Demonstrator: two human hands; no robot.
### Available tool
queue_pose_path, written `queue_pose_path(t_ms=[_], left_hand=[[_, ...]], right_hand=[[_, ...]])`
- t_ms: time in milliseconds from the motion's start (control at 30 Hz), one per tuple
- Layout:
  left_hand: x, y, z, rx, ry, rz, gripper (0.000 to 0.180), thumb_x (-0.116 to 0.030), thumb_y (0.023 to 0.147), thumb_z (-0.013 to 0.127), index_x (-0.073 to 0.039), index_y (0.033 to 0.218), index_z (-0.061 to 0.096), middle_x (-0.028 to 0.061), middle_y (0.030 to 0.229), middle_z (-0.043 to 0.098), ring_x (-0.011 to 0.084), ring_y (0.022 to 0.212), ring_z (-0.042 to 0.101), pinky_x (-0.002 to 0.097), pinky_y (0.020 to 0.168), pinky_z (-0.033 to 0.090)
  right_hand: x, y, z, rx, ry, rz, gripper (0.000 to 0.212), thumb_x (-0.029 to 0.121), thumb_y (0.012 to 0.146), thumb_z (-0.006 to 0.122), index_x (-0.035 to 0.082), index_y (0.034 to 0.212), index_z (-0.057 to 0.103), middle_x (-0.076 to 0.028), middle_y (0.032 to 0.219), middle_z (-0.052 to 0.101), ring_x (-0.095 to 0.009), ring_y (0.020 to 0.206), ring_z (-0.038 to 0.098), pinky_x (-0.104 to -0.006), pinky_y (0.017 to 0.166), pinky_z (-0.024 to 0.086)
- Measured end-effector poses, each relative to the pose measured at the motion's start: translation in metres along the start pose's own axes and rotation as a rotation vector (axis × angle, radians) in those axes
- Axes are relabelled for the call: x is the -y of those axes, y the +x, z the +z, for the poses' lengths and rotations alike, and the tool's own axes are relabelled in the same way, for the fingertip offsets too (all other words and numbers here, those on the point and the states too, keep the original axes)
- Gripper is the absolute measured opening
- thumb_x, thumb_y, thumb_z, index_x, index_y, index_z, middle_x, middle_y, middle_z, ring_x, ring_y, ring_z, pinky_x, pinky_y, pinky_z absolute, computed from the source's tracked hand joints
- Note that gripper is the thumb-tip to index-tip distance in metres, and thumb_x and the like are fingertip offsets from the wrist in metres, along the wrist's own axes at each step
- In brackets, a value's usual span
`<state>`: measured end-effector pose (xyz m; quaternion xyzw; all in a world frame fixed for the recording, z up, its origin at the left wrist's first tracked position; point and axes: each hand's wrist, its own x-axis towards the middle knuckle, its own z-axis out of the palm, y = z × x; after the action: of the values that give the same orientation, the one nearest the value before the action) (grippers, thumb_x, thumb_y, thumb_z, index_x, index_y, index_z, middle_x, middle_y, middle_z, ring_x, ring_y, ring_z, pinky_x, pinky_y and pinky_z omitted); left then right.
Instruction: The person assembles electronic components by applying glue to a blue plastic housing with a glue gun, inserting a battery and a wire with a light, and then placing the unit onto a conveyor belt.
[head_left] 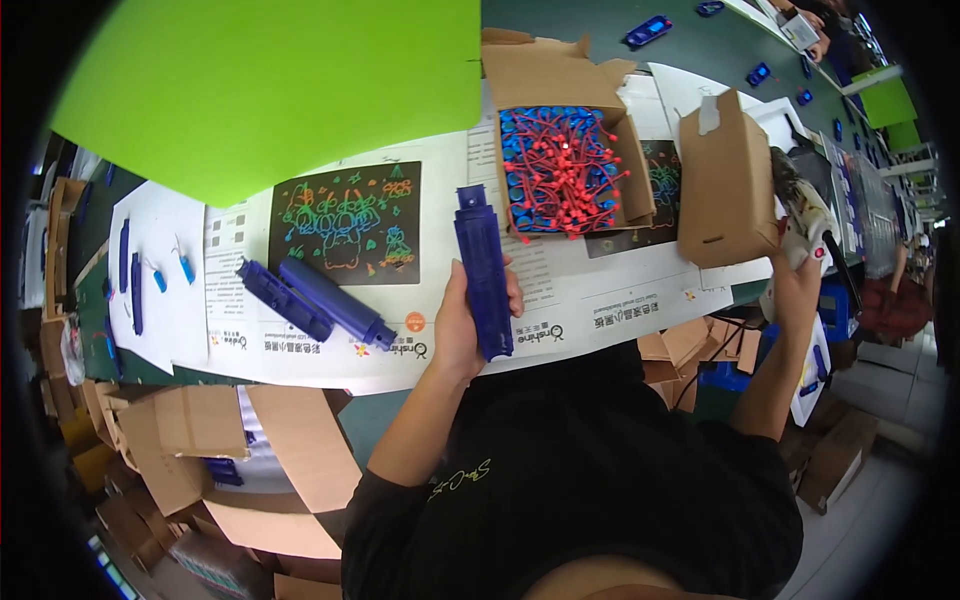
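Note:
My left hand [462, 325] grips a long dark-blue plastic part [484, 268] and holds it upright over the table's near edge. My right hand [796, 283] is out to the right and holds a worn whitish glue gun [803, 213] next to a small closed cardboard box [725, 190]. Two more dark-blue plastic parts [312, 297] lie side by side on the white printed sheets [580, 290] to the left of my left hand. Behind it stands an open cardboard box [560, 75] filled with blue pieces and red cords [562, 168].
A large green sheet [280, 80] covers the far left of the table. A black card with colourful drawings [345, 222] lies under it. Slim blue parts [131, 280] rest on paper at the left. Flattened cardboard [250, 450] is piled below the table; more cartons [690, 345] sit at right.

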<state>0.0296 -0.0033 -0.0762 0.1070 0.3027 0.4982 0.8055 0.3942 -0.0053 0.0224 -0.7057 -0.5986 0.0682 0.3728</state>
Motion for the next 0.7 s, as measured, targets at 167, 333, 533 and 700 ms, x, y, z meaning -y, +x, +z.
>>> queue_pose_path(t_ms=[167,333,533,700], left_hand=[[-0.001,0.002,0.002,0.025,0.08,0.0,0.05,-0.045,0.095,0.022,-0.002,0.107,0.045,0.0076,0.074,0.047,0.018,0.067,0.047,0.0312,0.064,0.04],[0.007,0.001,0.003,0.115,0.116,0.048,0.054,-0.051,0.093,0.025,-0.003,0.107,0.044,0.008,0.076,0.047,0.0179,0.064,0.047,0.0315,0.062,0.04],[0.007,0.016,0.094,0.454,0.665,0.425,0.056,-0.045,0.093,0.037,0.004,0.12,0.042,0.0138,0.111,0.052,0.0218,0.096,0.052,0.0331,0.088,0.039],[0.038,0.058,0.143,0.633,1.272,0.519,0.053,-0.036,0.093,0.041,0.007,0.125,0.037,0.0285,0.124,0.043,0.0382,0.114,0.045,0.0373,0.097,0.034]], right_hand=[[0.009,-0.018,0.029,-0.016,0.186,0.357,0.02,0.013,0.084,0.06,0.004,0.101,0.058,0.0,0.079,0.059,-0.005,0.058,0.051,-0.0206,0.047,0.038],[0.025,-0.016,0.07,0.034,0.531,0.202,0.026,0.007,0.081,0.063,0.002,0.105,0.055,-0.002,0.093,0.058,-0.01,0.086,0.052,-0.0231,0.075,0.044],[0.035,-0.004,0.066,0.212,0.492,0.425,0.023,0.01,0.082,0.061,0.002,0.104,0.055,-0.002,0.085,0.058,-0.01,0.073,0.053,-0.0238,0.065,0.045],[0.011,-0.005,0.053,0.23,0.448,0.214,0.022,0.008,0.081,0.058,0.002,0.103,0.057,-0.003,0.085,0.06,-0.01,0.069,0.054,-0.0259,0.061,0.045]])
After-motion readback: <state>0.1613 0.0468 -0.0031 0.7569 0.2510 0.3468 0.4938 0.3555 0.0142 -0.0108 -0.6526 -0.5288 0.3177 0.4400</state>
